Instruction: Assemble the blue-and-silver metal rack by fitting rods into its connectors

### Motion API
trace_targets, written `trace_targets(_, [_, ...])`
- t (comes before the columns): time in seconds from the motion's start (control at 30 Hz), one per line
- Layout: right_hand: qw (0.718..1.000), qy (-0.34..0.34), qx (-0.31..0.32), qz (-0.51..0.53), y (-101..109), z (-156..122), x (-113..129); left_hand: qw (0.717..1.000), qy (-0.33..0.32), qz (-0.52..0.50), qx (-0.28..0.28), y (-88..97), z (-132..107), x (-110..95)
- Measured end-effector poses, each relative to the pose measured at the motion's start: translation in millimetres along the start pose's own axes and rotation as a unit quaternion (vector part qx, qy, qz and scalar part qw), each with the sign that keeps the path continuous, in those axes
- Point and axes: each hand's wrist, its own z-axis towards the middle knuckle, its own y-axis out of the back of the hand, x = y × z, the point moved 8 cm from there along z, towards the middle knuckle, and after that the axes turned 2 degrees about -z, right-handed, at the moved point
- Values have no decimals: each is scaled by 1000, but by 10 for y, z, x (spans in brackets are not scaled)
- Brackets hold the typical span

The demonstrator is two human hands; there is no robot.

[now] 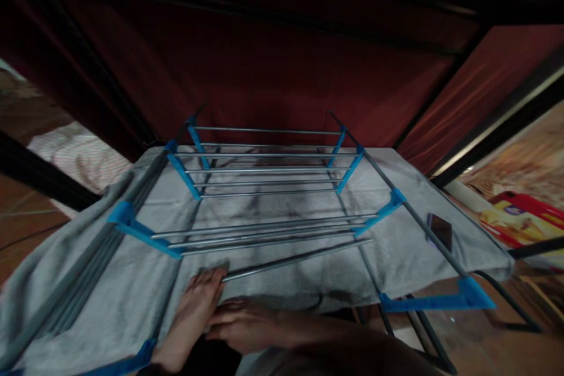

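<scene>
A rack of grey metal tubes with blue plastic brackets (pixel 376 215) stands over a grey cloth-covered surface. Thin metal bars run across between its paired brackets. One metal rod (pixel 299 259) lies at a slant in front of them, its right end clear of the blue bracket. My left hand (pixel 196 299) is closed at the rod's left end. Close beside it on the right, my right hand (pixel 242 324) has its fingers curled together toward my left wrist; what they hold, if anything, is hidden.
Several more rods (pixel 83 282) lie along the rack's left side. A phone (pixel 439 232) rests on the grey cloth (pixel 409 264) at the right. A red and yellow package (pixel 524 217) is farther right. Dark red fabric (pixel 264 70) hangs behind, framed by dark bars.
</scene>
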Motion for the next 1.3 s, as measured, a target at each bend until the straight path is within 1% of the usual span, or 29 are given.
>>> trace_targets(0.03, [999, 35, -13, 17, 56, -168, 75, 1000, 1, 6, 5, 20, -29, -26])
trace_targets(0.07, [999, 6, -32, 36, 117, -327, 30, 1000, 4, 7, 4, 49, -55, -63])
trace_targets(0.1, [996, -43, -50, 59, 169, -481, -65, 1000, 10, 7, 5, 71, -74, -104])
trace_targets(0.17, [982, -120, -93, 109, 261, -780, -268, 1000, 22, 11, 11, 101, -88, -192])
trace_targets(0.23, [965, -178, -125, 144, 326, -1062, -466, 999, 27, 17, 12, 125, -84, -281])
trace_targets(0.27, [959, -196, -135, 155, 353, -1194, -548, 999, 26, 19, 10, 132, -81, -326])
trace_targets(0.37, [940, -235, -197, 146, 492, -1565, -759, 1000, 7, 19, 9, 107, -63, -466])
trace_targets(0.43, [929, -259, -244, 107, 591, -1761, -857, 1000, -19, 11, 11, 46, -39, -563])
trace_targets(0.5, [920, -277, -274, 53, 664, -1881, -903, 999, -48, 4, 10, -43, -9, -646])
trace_targets(0.57, [913, -287, -290, 0, 716, -1929, -910, 997, -73, 5, 5, -153, 26, -695])
trace_targets(0.63, [910, -294, -290, -41, 747, -1931, -918, 995, -97, 13, -6, -273, 72, -706])
trace_targets(0.73, [905, -318, -269, -90, 770, -1931, -989, 991, -125, 27, -29, -422, 169, -673])
trace_targets(0.83, [897, -345, -246, -128, 787, -1967, -1094, 988, -147, 34, -44, -489, 253, -640])
trace_targets(0.93, [892, -355, -237, -146, 791, -2019, -1185, 984, -160, 30, -68, -444, 262, -606])
trace_targets(1.03, [888, -361, -230, -166, 781, -2065, -1245, 980, -173, 18, -92, -360, 194, -556])
trace_targets(1.1, [889, -358, -226, -176, 787, -2067, -1242, 979, -178, 12, -99, -305, 132, -512])
trace_targets(1.2, [895, -338, -227, -184, 874, -2000, -1149, 977, -175, 2, -122, -162, 30, -426])
trace_targets(1.3, [897, -316, -243, -193, 1069, -1874, -981, 974, -187, -24, -124, -9, -73, -335])
